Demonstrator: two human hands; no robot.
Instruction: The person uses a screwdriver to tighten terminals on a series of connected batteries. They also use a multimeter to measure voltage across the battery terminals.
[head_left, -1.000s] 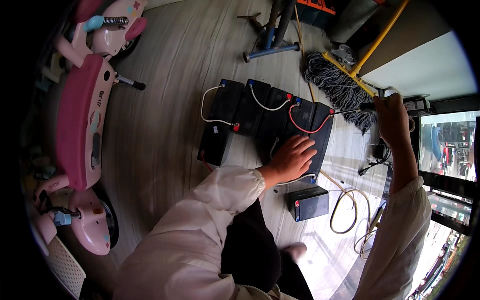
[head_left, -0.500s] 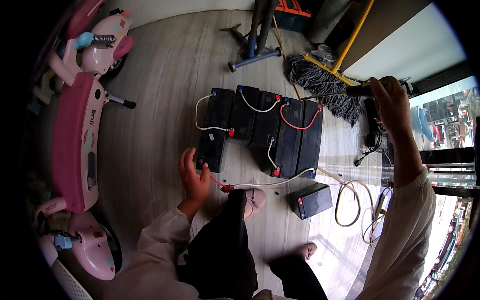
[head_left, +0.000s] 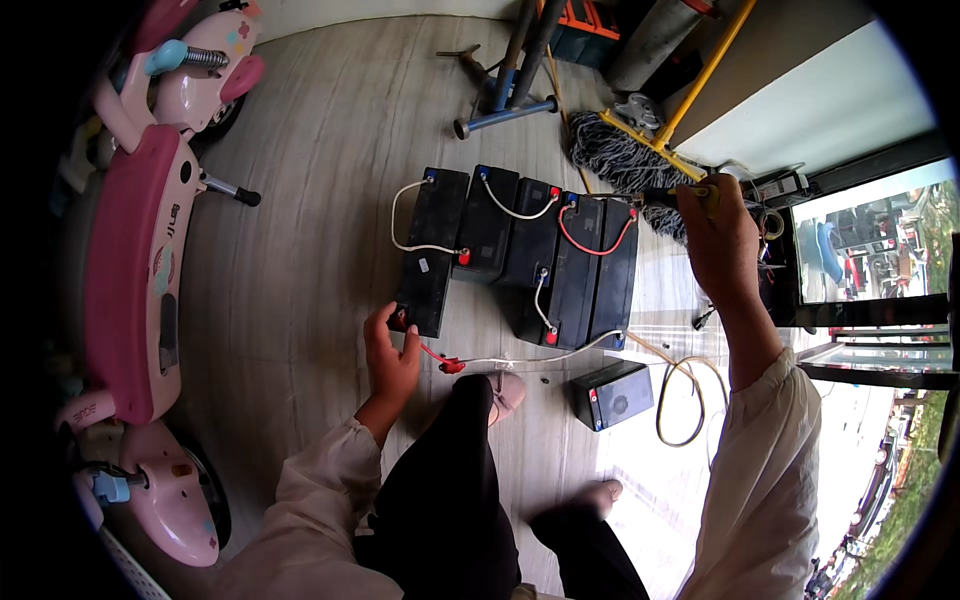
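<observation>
Several black batteries stand side by side on the floor, joined by short white and red wires bolted to their terminals. My left hand is at the near end of the front-left battery, thumb and forefinger curled around the end of a red wire at its terminal. The exact contact is partly hidden by my fingers. From there the red wire runs to a red connector, then a white wire leads to the right-hand battery. My right hand grips a screwdriver level over the far right batteries, shaft pointing left.
A separate small battery and a coiled cable lie at the right. Beyond the batteries are a grey mop and a blue-footed metal stand. A pink ride-on scooter stands at the left, and a glass door at the right.
My right hand has come left and slightly down with the screwdriver, its shaft now over the far right batteries. My left forefinger has closed in toward the terminal. The view has shifted slightly.
</observation>
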